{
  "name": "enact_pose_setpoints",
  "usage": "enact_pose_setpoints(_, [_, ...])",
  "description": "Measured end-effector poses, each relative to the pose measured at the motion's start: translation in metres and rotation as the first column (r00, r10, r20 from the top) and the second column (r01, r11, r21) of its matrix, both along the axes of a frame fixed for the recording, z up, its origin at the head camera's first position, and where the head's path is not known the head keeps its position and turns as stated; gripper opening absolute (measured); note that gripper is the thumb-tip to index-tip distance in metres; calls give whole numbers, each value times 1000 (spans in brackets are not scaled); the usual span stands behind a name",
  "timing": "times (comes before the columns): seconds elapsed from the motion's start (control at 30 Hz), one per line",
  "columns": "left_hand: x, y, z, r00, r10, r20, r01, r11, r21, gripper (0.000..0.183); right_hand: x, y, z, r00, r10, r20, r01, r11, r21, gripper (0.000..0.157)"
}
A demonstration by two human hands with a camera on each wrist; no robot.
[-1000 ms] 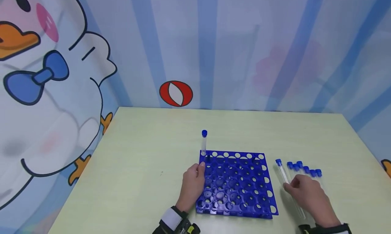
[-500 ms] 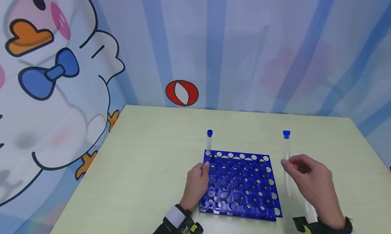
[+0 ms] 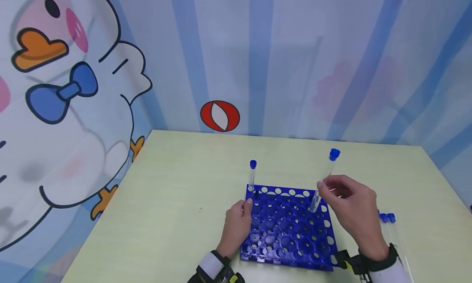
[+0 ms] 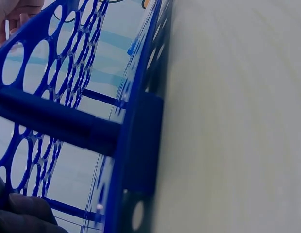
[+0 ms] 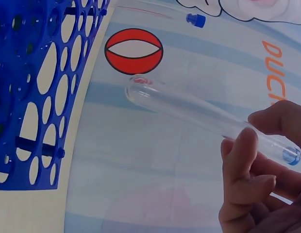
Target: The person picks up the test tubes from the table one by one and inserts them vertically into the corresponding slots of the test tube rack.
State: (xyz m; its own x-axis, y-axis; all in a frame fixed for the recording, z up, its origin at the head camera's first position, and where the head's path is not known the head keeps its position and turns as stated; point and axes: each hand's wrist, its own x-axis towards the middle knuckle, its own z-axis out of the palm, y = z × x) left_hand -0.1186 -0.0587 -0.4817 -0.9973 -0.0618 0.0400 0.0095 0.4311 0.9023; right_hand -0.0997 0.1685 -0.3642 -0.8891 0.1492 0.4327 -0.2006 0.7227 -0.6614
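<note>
My left hand (image 3: 236, 224) grips the left edge of a blue test tube rack (image 3: 285, 225), thumb on top. In the left wrist view, its fingers (image 4: 29, 213) show at the rack's perforated plate. My right hand (image 3: 352, 207) pinches a clear test tube (image 5: 184, 107) with a blue cap. In the head view this tube leans, cap up, its rounded bottom overlapping the rack's back right part; the right wrist view shows nothing inside it. Another blue-capped test tube (image 3: 252, 175) stands upright in the rack's back left corner hole.
Several capped test tubes (image 3: 391, 219) lie on the pale table (image 3: 177, 172) right of the rack, partly hidden behind my right hand and wrist. A wall (image 3: 280, 69) with cartoon prints rises at the table's back edge.
My right hand has lifted the test tube from beside the other tubes and carried it left, over the rack's right side. My left hand keeps its hold on the rack. The head view has shifted slightly.
</note>
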Motion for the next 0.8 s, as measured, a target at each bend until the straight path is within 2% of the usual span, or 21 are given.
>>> enact_pose_setpoints(0.23, [-1,0,-1,999,21,-50,-23,999,-44,39,-9,-14,-5,1000,25,-19,-24,1000,12,19])
enact_pose_setpoints(0.43, [1,2,1,999,7,-41,-7,1000,-11,39,-18,-25,-11,994,73,-79,-76,997,-29,20])
enact_pose_setpoints(0.6, [1,2,3,1000,3,-23,-3,1000,-4,38,-24,-38,-14,991,114,-74,-116,993,-27,25])
enact_pose_setpoints(0.8, [1,-1,2,999,21,-38,-22,999,-24,39,-35,-55,-16,982,172,-82,-174,985,-13,26])
